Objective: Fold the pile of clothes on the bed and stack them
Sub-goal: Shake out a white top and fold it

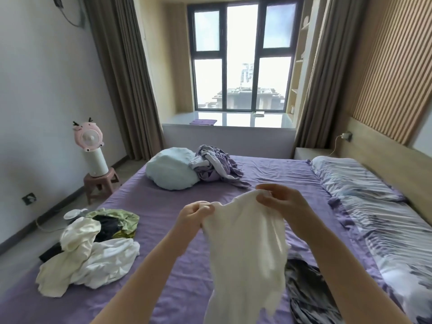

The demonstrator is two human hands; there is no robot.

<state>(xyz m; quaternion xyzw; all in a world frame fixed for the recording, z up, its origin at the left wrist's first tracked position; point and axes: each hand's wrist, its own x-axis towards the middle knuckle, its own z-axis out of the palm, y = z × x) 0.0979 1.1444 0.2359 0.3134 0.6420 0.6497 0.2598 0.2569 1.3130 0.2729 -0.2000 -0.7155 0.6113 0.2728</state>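
So both hands are up pinching the top edge of a white garment (247,249): left hand (195,213) at one corner, right hand (278,197) at the other, probably so it hangs flat before folding. Unfolded pile (93,246) waits on the bed (177,199) around 9 o'clock.

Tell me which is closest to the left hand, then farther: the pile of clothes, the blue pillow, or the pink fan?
1. Pile of clothes, on the bed's left edge.
2. Blue pillow, farther up the bed.
3. Pink fan, on a stool beside the bed.
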